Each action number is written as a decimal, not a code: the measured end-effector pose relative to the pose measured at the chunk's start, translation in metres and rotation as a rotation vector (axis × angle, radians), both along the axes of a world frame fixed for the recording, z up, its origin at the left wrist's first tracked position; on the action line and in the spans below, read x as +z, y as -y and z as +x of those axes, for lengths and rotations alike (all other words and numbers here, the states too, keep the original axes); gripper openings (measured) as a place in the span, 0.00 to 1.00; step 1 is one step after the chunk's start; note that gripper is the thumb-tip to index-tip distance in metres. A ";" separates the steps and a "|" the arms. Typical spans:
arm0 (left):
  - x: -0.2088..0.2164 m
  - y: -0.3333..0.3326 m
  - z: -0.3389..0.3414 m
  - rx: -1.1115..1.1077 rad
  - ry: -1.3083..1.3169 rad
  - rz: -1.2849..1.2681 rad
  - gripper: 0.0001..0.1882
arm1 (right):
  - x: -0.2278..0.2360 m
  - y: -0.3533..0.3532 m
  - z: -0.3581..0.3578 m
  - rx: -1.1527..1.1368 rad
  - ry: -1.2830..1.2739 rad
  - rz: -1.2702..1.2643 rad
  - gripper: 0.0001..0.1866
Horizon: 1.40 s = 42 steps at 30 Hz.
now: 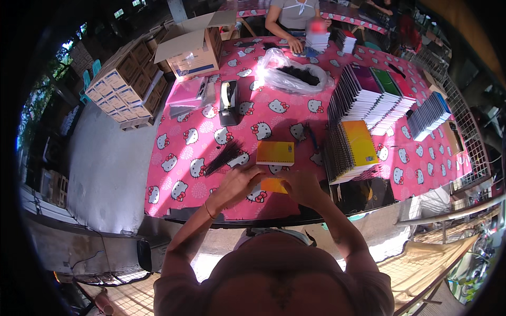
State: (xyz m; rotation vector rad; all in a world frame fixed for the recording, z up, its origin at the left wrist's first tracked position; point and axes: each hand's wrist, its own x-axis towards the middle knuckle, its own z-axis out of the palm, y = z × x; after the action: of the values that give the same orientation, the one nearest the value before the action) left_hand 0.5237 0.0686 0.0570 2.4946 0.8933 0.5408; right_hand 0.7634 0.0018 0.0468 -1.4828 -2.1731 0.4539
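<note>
A small yellow-orange notebook [275,153] lies flat in front of me, a row of binding holes along its near edge. My left hand [240,183] is at that edge, its fingers bent and pressed together. My right hand [304,188] faces it from the right, fingers curled inward. A thin strip seems to run between the fingertips, too small to make out. Beneath and between the hands shows an orange sheet or cover [274,185], partly hidden by the right hand. A bunch of thin black binding coils [223,158] lies left of the notebook.
On the pink patterned tablecloth [176,150] stand a tape dispenser [229,104], pink covers [185,91], a plastic bag of black coils [295,73], yellow spiral notebooks [358,142] and taller notebook stacks [369,95]. Cartons [124,84] are piled left. A co-worker's hand [295,45] works across the table.
</note>
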 end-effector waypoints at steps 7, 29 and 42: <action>0.002 -0.005 0.013 -0.104 0.055 0.172 0.16 | 0.010 -0.001 0.007 0.048 0.000 0.061 0.15; 0.061 0.003 0.016 -0.008 0.100 0.173 0.15 | -0.010 0.012 0.039 -0.104 -0.823 -0.406 0.17; 0.036 0.017 0.045 0.297 -0.092 0.630 0.46 | 0.025 0.022 0.004 -0.098 -1.208 -0.443 0.19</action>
State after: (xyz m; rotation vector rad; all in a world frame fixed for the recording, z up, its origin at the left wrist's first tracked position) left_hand 0.5684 0.0513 0.0930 2.9723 1.3031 0.9300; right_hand 0.7675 -0.0202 0.0721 -1.0103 -1.0561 1.4061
